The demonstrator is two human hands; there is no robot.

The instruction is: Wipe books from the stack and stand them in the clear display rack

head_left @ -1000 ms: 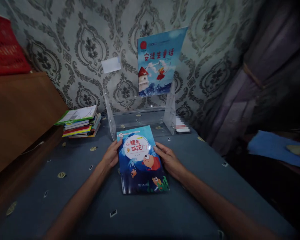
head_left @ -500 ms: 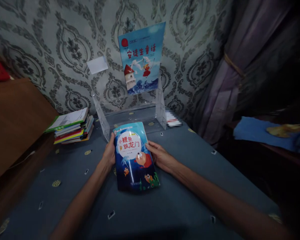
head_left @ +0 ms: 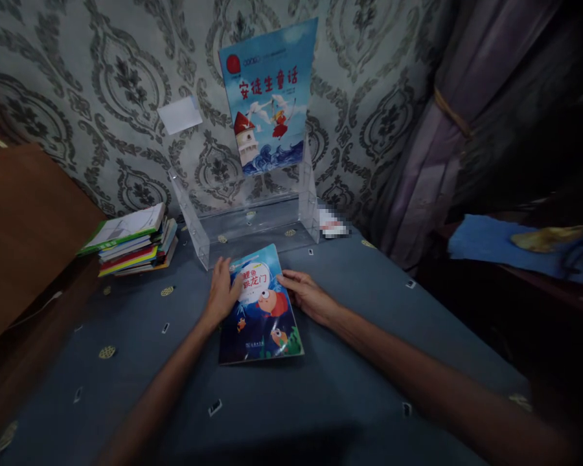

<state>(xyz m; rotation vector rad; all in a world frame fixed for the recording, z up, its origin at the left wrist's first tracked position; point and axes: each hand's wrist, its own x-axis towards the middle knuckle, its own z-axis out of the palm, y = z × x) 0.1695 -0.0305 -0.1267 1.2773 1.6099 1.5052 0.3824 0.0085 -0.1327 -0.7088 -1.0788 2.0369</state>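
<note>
Left hand [head_left: 223, 292] has slid over fish book [head_left: 261, 318], grip unclear; right hand [head_left: 309, 298] pinches its edge; rack [head_left: 193, 220] holds storybook [head_left: 269, 97].

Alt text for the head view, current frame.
Two bare hands at a blue book with cartoon fish: the left hand overlaps the cover's upper left, the right hand is at its right edge. Behind, another blue book stands upright at a clear stand; a stack of books lies to the left.

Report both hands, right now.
Left hand: over the upper left edge of the fish-cover book; grip can't be told.
Right hand: at its right edge; grip can't be told.
</note>
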